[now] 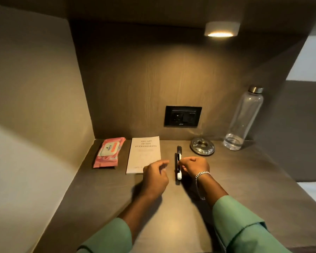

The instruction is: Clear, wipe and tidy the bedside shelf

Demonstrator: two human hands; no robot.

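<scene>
On the brown bedside shelf (244,179) lie a pink wet-wipes pack (109,152) at the far left, a white book (144,152) beside it, and two dark pens (178,154) side by side in the middle. My right hand (194,166) rests just right of the pens, its fingertips pinched on them. My left hand (155,177) hovers over the book's near right corner, fingers loosely curled and blurred, holding nothing. A round glass ashtray (202,147) and a clear bottle (243,119) with a little water stand at the back right.
A black wall socket (182,116) sits in the back panel above the shelf. A small lit lamp (221,29) hangs from the top panel. A side wall closes off the left; the right side opens toward a bed edge (314,190).
</scene>
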